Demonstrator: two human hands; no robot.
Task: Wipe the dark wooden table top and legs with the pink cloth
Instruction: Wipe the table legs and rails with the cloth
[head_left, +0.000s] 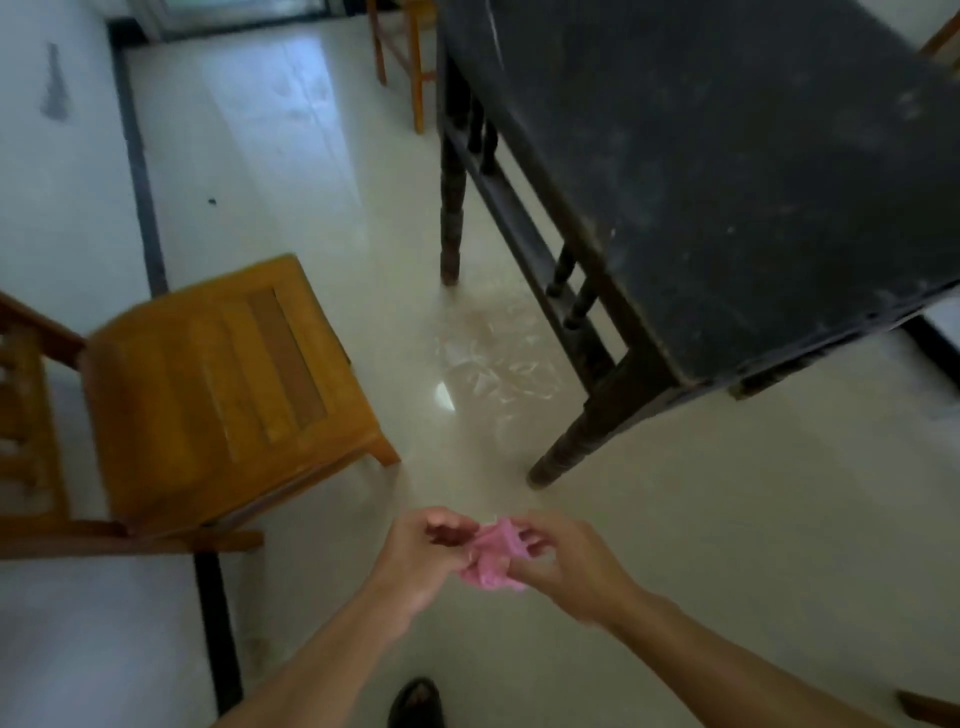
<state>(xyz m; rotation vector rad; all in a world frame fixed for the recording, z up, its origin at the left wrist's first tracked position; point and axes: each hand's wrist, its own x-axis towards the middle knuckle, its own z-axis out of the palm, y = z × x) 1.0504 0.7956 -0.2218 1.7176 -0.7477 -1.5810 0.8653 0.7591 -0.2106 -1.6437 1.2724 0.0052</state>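
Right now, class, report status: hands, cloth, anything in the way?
Left hand and right hand both grip pink cloth. Dark table ahead, not touched. Wooden chair left, apart from table.

No text, label, brand, number or sign can be read anywhere in the view, which is blurred. The grey smudge (54, 83) on the white wall (62, 208) at the upper left edge forms no letters or figures.
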